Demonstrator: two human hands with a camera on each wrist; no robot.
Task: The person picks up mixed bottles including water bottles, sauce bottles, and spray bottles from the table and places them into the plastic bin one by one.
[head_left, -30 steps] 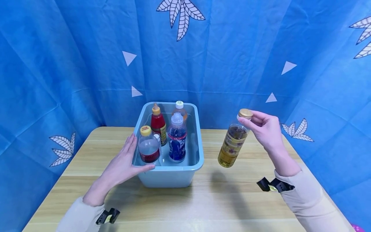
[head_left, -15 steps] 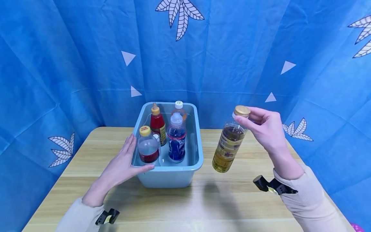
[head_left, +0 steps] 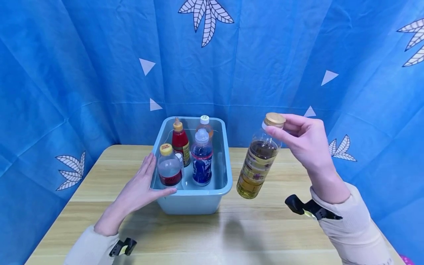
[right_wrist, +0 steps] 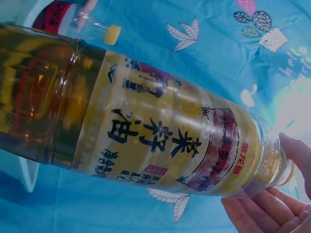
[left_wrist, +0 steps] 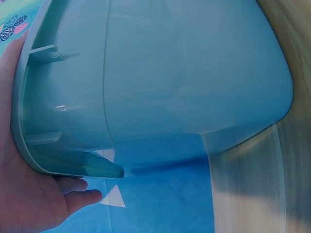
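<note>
My right hand (head_left: 306, 143) pinches a bottle of cooking oil (head_left: 256, 165) by the neck, just under its gold cap. The bottle hangs tilted above the table, right of the basin, its base toward the lower left. Its yellow label with large characters fills the right wrist view. My left hand (head_left: 140, 184) rests at the near left corner of a light blue plastic basin (head_left: 192, 202), fingers straight along the left rim and thumb over the front rim. From the left wrist view, the basin's outer wall (left_wrist: 170, 73) shows with the hand at its lip.
Inside the basin stand a yellow-capped bottle (head_left: 170, 169), a red sauce bottle (head_left: 180, 141), a blue-labelled bottle (head_left: 202, 163) and a white-capped one (head_left: 205, 127) behind it. Another white cap (head_left: 179, 156) shows there. A blue patterned curtain (head_left: 265, 66) hangs behind the wooden table (head_left: 281, 235).
My right hand has brought the oil bottle left toward the basin, and its cap end has risen a little. The left hand and basin have stayed put.
</note>
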